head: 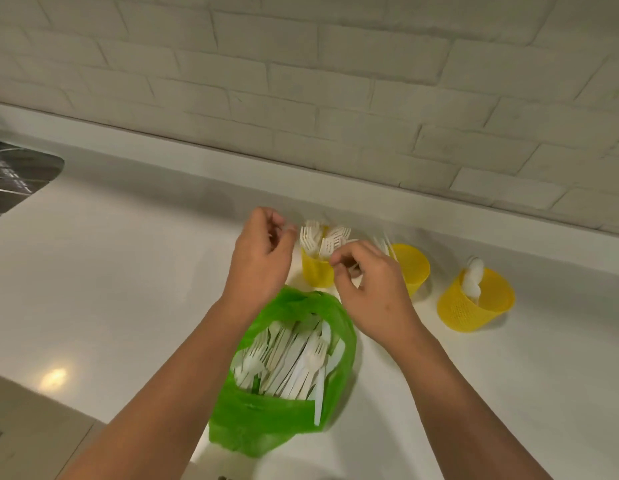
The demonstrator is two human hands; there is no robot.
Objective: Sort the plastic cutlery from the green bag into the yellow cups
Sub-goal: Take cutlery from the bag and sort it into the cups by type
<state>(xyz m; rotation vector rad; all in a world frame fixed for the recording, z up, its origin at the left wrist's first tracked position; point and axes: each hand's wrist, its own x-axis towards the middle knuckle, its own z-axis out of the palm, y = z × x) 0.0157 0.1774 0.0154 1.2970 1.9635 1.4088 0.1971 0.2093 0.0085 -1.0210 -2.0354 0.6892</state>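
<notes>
- The sorting is looking partly done: the left cup (pixel 315 271) is bristling with forks (pixel 321 239), the right cup (pixel 474 310) is holding a few spoons (pixel 472 282), and the middle cup (pixel 413 268) is showing only a couple of thin pieces.
- The bag (pixel 266 420) is lying open on the counter (pixel 128 271), nearest the person, with much cutlery (pixel 290 355) waiting inside, so most of the job seems left.
- The left hand (pixel 263 261) and right hand (pixel 370 285) are hovering curled by the fork cup; whether either is pinching anything I cannot tell.
</notes>
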